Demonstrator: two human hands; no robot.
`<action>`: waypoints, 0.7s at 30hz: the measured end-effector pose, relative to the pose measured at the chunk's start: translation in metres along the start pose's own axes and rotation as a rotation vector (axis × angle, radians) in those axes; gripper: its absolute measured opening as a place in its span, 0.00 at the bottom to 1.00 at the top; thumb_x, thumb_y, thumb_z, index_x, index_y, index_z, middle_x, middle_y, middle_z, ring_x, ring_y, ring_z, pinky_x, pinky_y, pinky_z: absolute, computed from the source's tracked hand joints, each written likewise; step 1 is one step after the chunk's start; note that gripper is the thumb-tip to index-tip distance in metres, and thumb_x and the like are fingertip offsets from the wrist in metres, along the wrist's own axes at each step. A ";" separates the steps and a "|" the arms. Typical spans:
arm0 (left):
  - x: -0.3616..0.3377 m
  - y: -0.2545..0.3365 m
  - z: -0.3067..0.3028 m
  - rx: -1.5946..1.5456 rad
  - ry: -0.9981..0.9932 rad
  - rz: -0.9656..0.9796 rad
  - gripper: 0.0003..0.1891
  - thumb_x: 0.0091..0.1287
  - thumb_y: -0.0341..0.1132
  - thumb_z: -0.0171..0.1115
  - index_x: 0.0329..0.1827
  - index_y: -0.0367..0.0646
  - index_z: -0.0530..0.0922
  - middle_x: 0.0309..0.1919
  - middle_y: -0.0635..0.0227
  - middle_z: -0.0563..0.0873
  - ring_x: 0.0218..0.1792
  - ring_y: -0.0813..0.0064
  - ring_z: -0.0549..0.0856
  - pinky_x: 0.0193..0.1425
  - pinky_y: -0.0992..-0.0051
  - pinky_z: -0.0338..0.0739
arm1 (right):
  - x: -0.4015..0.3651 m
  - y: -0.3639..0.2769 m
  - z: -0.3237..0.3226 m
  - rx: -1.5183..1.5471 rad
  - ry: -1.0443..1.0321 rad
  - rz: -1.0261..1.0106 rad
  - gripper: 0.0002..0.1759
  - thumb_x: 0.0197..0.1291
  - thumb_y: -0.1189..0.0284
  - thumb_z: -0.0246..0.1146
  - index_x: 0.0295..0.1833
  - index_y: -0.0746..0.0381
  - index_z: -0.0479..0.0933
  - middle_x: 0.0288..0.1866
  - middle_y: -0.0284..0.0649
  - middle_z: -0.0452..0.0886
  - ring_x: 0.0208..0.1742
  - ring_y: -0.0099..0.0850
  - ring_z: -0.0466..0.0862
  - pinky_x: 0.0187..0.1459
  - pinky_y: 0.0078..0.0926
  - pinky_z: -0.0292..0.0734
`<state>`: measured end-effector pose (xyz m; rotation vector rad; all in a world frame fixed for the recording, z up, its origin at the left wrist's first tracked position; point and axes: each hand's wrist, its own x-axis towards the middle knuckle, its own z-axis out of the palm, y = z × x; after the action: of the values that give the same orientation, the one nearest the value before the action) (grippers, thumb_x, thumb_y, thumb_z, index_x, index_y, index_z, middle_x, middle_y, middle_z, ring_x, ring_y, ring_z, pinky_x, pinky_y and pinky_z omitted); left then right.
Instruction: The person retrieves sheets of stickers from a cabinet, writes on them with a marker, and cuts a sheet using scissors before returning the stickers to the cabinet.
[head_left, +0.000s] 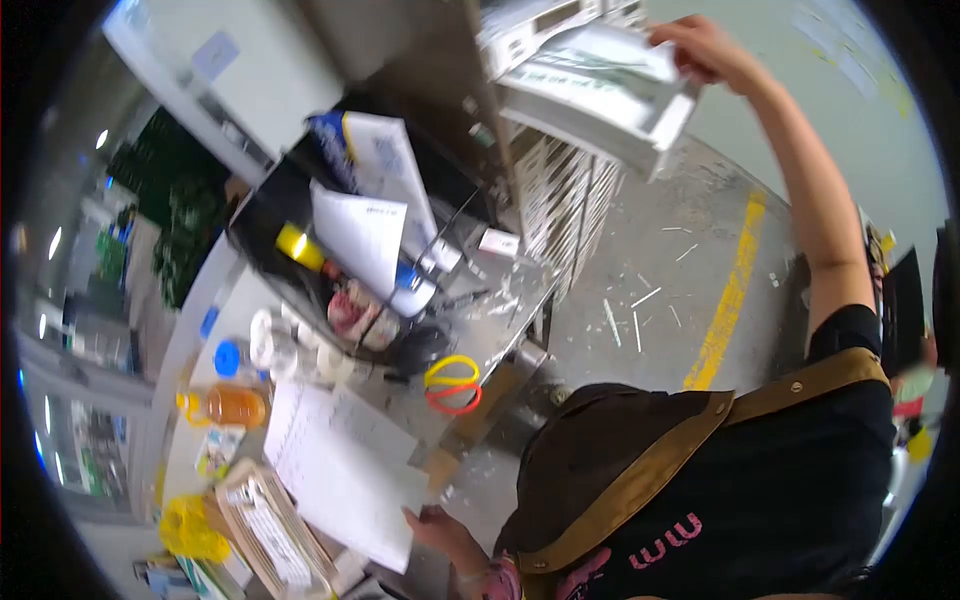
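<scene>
Beside the drawer cabinet [565, 205], open white drawer [590, 115] juts out, sheets inside. White sheet [340, 470] extends over desk items, its edge apparently pinched by nearly closed left hand [448, 538]. Right hand [705, 52], fingers curled, meets drawer rim; closure unclear. Judged step: drawer access, calling for level support.

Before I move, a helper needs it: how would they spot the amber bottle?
From the black bin, look toward the white sheet at the left hand. Beside the sheet is the bottle of amber liquid. Its yellow cap sets it apart from the blue-topped container nearby.
</scene>
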<state>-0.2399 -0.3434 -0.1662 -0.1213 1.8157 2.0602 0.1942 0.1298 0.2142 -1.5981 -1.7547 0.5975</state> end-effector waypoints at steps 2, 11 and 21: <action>0.010 0.007 -0.001 -0.231 0.049 -0.100 0.11 0.74 0.38 0.56 0.38 0.39 0.77 0.26 0.73 0.75 0.26 0.80 0.71 0.30 0.78 0.65 | 0.006 0.023 -0.011 -0.118 0.234 -0.155 0.26 0.69 0.48 0.55 0.43 0.62 0.81 0.15 0.25 0.65 0.15 0.15 0.63 0.15 0.19 0.55; -0.027 0.058 0.004 -0.075 0.154 0.248 0.10 0.73 0.37 0.59 0.36 0.41 0.76 0.21 0.72 0.76 0.22 0.83 0.70 0.26 0.80 0.62 | -0.034 0.078 0.023 -0.136 -0.074 -0.182 0.17 0.70 0.64 0.51 0.42 0.66 0.79 0.30 0.37 0.82 0.27 0.21 0.79 0.22 0.19 0.67; -0.043 0.095 -0.020 0.973 0.211 0.903 0.10 0.70 0.29 0.59 0.45 0.31 0.83 0.36 0.56 0.87 0.34 0.64 0.83 0.43 0.64 0.76 | -0.109 0.026 0.223 -0.481 -0.578 -0.828 0.21 0.54 0.68 0.67 0.53 0.63 0.76 0.45 0.48 0.83 0.45 0.45 0.84 0.49 0.41 0.79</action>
<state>-0.2370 -0.3809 -0.0667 0.9149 3.1635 1.3038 0.0481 0.0506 0.0278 -0.8213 -2.9115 0.2294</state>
